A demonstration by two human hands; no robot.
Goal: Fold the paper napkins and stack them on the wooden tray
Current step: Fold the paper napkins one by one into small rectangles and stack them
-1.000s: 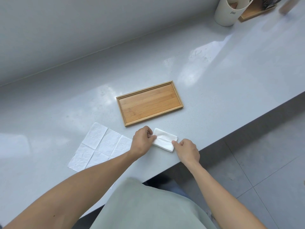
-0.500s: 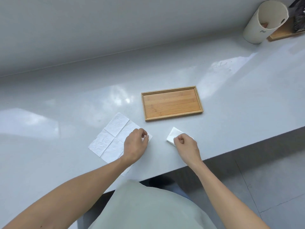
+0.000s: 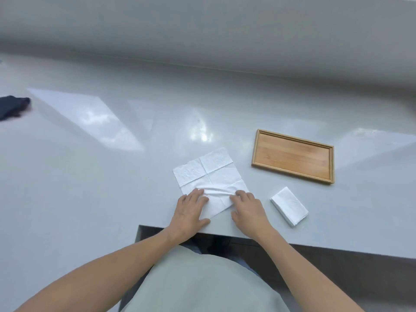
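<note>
Both hands lay flat and unclenched, grasping nothing. The left hand (image 3: 191,207) pressed its spread fingers on the near left corner of the unfolded napkin (image 3: 210,176); the right hand (image 3: 247,207) pressed on the near right corner, and the paper bunched into a ridge between their fingertips. Both forearms reached forward from the body, wrists at the counter's (image 3: 90,176) near edge. Just right of the right hand lay the folded napkin (image 3: 289,206), apart from it. Beyond that sat the wooden tray (image 3: 292,156), bare inside. Left of the left hand the counter ran open.
</note>
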